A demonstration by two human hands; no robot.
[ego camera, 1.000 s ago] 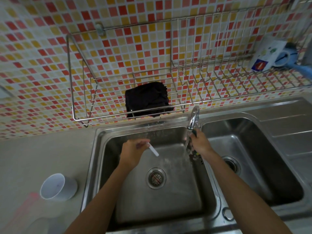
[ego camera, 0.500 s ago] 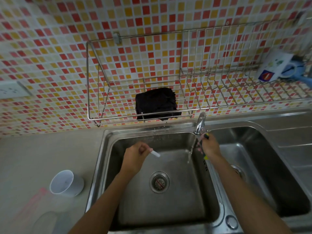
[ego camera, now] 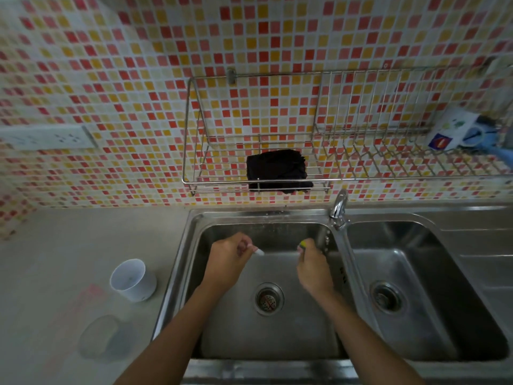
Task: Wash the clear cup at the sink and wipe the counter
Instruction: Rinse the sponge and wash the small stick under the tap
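- On counter (ego camera: 69, 245) nearest, clear cup (ego camera: 102, 336) sits apart from both hands, unwashed
- Over sink (ego camera: 277, 340), left hand (ego camera: 227, 259) pinches a white bit (ego camera: 259, 252); right hand (ego camera: 312, 262) grips a yellow-green thing (ego camera: 302, 243) by tap (ego camera: 340, 209), likely rinsing
- Beyond, cloth (ego camera: 277, 170) waits in rack (ego camera: 222, 182) for wiping

The left hand (ego camera: 226, 262), pinching a white stick (ego camera: 260, 252), and the right hand (ego camera: 313, 270), gripping a yellow-tipped tool (ego camera: 303, 243), fill the far half of the left basin (ego camera: 277, 343); its near half is open. The faucet (ego camera: 339, 209) blocks its far right corner. A white cup (ego camera: 133, 280) and a clear cup (ego camera: 102, 336) stand on the surface (ego camera: 69, 245) just left.
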